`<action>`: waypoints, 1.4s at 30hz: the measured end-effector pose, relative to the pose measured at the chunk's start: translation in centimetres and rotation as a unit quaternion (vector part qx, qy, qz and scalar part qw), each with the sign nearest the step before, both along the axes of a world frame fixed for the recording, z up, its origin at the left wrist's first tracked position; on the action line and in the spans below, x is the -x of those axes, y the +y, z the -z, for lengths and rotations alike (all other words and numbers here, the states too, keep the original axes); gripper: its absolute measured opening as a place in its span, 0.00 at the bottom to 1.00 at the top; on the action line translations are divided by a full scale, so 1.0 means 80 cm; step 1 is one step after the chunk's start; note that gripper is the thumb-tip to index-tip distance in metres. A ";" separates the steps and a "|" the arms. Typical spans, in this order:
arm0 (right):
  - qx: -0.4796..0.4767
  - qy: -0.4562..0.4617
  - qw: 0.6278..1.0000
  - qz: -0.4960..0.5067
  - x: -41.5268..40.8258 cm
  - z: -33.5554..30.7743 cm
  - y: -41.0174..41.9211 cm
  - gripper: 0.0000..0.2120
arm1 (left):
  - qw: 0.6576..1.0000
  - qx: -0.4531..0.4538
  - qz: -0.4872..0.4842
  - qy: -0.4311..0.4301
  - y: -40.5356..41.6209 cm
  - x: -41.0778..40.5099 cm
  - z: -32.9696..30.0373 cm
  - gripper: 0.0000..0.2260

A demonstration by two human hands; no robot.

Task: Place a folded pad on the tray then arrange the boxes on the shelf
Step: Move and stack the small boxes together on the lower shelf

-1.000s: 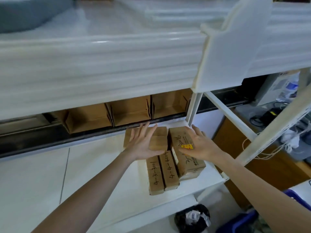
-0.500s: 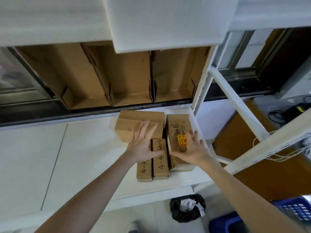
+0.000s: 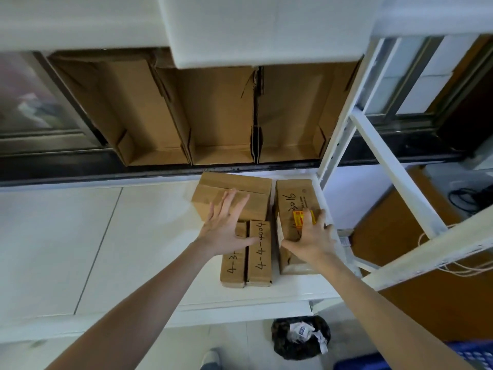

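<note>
Head camera looks down over a white shelf (image 3: 112, 236) where I count four closed cardboard boxes bunched at its right end. My left hand (image 3: 226, 231) lies flat with straight, spread fingers, the fingertips resting on the wide box (image 3: 248, 193) at the back and the palm over the near end of that box and the top of the narrow box marked 4-3 (image 3: 231, 265); it grips nothing. Right beside that narrow box, touching it along its length, lies its twin marked 4-4-4004 (image 3: 260, 252). My right hand (image 3: 310, 239) is on the larger box (image 3: 292, 201) with handwriting and a yellow-and-red sticker (image 3: 300, 218) — fingers curled over its top and right edge, thumb stretched toward the left edge, so it holds the box. That box sits against the white upright post (image 3: 338, 124) of the rack, just apart from the two narrow ones. Behind the shelf, three open cardboard bins (image 3: 221, 116) stand side by side. Above them a white foam pad (image 3: 266, 28) hangs over the upper tier's edge — I cannot tell whether it lies on a tray. Below, on the floor, sits a black bag (image 3: 300, 337) with crumpled paper, and a blue crate (image 3: 474, 356) shows at the bottom right corner.
</note>
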State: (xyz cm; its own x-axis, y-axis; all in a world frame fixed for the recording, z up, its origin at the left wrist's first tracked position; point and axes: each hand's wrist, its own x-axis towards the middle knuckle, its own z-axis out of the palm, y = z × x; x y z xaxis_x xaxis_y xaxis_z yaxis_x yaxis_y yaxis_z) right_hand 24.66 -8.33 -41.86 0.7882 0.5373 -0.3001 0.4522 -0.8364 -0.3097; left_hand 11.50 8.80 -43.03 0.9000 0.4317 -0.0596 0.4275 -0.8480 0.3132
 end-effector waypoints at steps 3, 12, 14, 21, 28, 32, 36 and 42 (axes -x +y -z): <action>-0.026 -0.029 0.999 0.007 -0.013 -0.023 -0.003 0.43 | 1.000 0.001 -0.006 -0.012 0.000 -0.004 -0.009 0.47; -0.077 -0.129 0.989 -0.008 -0.020 -0.114 -0.017 0.44 | 0.997 -0.042 0.004 -0.064 -0.018 -0.015 -0.073 0.48; -0.097 -0.142 0.985 -0.027 -0.012 -0.132 -0.018 0.45 | 0.995 -0.051 0.001 -0.080 -0.021 -0.008 -0.090 0.48; -0.161 -0.146 0.972 -0.092 0.027 -0.186 -0.006 0.47 | 0.988 -0.099 -0.025 -0.113 -0.022 0.024 -0.137 0.49; -0.182 -0.142 0.957 -0.173 0.083 -0.231 0.028 0.47 | 0.978 -0.123 -0.065 -0.154 0.002 0.096 -0.179 0.48; -0.194 -0.143 0.947 -0.210 0.130 -0.250 0.059 0.45 | 0.974 -0.136 -0.101 -0.148 0.031 0.151 -0.195 0.48; -0.193 -0.149 0.941 -0.235 0.184 -0.262 0.092 0.44 | 0.971 -0.149 -0.118 -0.147 0.060 0.214 -0.209 0.47; -0.193 -0.132 0.937 -0.259 0.278 -0.269 0.145 0.43 | 0.970 -0.156 -0.126 -0.138 0.102 0.330 -0.233 0.46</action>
